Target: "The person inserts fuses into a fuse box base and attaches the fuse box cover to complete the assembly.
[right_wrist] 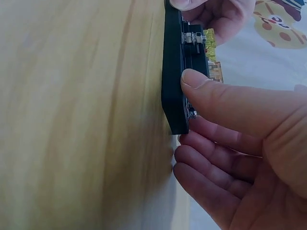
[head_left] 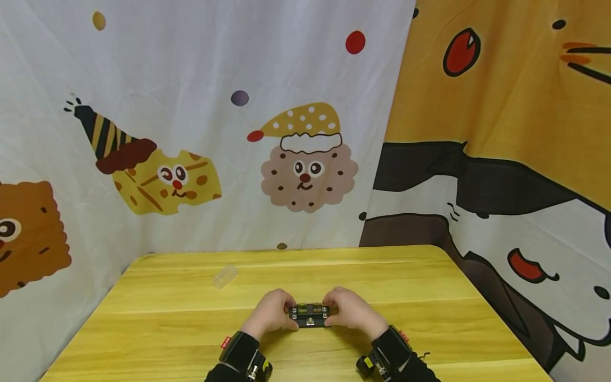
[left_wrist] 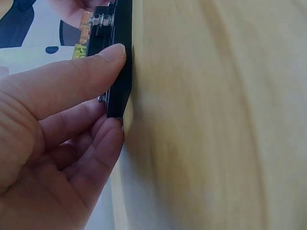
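Note:
A black fuse block (head_left: 310,322) with metal terminal bolts lies at the middle of the table between both hands. My left hand (head_left: 271,312) holds its left end, thumb on the near side and fingers curled behind. At the opposite end, my right hand (head_left: 354,313) grips it the same way, with the thumb (right_wrist: 199,81) on the base edge. A yellow blade fuse (left_wrist: 79,51) and an orange one (left_wrist: 86,24) stick up from the block. In both wrist views the base is low, right at the tabletop.
Farther back on the left of the wooden table (head_left: 382,276) lies a clear plastic cover (head_left: 225,276). A printed cloth (head_left: 191,79) with cartoon figures hangs behind the table and along its sides. Black wrist straps (head_left: 242,350) carry the cameras.

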The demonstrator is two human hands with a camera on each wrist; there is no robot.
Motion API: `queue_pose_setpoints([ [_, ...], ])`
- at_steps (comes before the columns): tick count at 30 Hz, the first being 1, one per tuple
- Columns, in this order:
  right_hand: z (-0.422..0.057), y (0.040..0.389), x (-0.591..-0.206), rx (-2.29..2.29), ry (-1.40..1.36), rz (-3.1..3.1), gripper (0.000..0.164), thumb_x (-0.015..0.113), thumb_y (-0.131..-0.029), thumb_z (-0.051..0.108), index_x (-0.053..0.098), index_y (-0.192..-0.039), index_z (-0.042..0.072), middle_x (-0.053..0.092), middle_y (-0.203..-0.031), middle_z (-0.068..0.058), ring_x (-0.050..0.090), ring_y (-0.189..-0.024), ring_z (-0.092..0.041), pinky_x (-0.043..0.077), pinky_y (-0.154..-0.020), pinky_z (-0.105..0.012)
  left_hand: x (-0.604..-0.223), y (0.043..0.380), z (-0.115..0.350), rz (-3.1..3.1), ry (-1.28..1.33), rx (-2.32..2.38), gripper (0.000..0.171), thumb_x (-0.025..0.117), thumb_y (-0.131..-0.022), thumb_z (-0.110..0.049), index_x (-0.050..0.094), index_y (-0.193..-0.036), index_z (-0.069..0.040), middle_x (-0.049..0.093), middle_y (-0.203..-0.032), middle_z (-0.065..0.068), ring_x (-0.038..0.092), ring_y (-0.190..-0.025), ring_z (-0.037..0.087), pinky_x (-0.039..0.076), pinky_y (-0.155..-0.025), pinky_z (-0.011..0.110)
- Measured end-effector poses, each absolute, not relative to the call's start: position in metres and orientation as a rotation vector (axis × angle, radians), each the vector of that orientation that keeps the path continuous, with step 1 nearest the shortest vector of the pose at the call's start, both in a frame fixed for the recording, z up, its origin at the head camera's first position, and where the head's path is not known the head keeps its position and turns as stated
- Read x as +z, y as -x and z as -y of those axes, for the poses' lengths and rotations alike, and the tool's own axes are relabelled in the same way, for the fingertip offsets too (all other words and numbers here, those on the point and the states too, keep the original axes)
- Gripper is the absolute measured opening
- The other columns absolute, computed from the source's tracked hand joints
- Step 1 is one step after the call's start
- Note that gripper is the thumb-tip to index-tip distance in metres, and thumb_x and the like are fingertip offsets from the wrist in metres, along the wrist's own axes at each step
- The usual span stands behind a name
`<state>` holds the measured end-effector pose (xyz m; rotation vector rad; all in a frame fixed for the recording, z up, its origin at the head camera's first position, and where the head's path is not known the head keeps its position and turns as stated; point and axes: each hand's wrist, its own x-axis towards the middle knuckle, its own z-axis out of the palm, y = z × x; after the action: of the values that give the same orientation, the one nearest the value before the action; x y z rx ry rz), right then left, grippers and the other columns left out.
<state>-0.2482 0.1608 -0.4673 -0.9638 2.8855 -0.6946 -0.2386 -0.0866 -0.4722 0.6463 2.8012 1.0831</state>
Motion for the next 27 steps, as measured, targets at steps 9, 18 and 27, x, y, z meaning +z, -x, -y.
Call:
queue_pose_setpoints([
  [9, -0.1602, 0.2500, -0.4679, -0.714, 0.972, -2.890, 0.036, 0.089, -0.073, 0.019, 0.072, -0.102, 0.005, 0.060, -0.090, 0.002, 0.057, -0.080, -0.014, 0.049, -0.075, -0.032, -0.4717, 0.2372, 0.0868, -2.812, -0.662, 1.078, 0.040, 0.092, -0.067, -0.013, 0.073, -0.101, -0.002, 0.059, -0.086, 0.002, 0.052, -0.075, 0.015, 0.047, -0.071, 0.036],
  [18, -0.1601, 0.2516, -0.4688, -0.781, 0.949, -2.853, 0.036, 0.089, -0.073, 0.018, 0.072, -0.102, 0.006, 0.061, -0.092, 0.002, 0.057, -0.081, -0.014, 0.050, -0.075, -0.033, -0.4734, 0.2395, 0.0864, -2.843, -0.658, 1.040, 0.040, 0.092, -0.067, -0.015, 0.073, -0.100, -0.003, 0.058, -0.086, 0.000, 0.051, -0.074, 0.014, 0.047, -0.071, 0.035],
  [27, -0.1616, 0.2525, -0.4711, -0.851, 0.903, -2.827, 0.035, 0.090, -0.071, 0.018, 0.071, -0.098, 0.008, 0.061, -0.093, 0.003, 0.058, -0.083, -0.016, 0.050, -0.076, -0.033, -0.4733, 0.2361, 0.0856, -2.845, -0.653, 1.054, 0.040, 0.092, -0.066, -0.015, 0.072, -0.098, -0.002, 0.056, -0.085, 0.002, 0.050, -0.075, 0.016, 0.046, -0.071, 0.036],
])
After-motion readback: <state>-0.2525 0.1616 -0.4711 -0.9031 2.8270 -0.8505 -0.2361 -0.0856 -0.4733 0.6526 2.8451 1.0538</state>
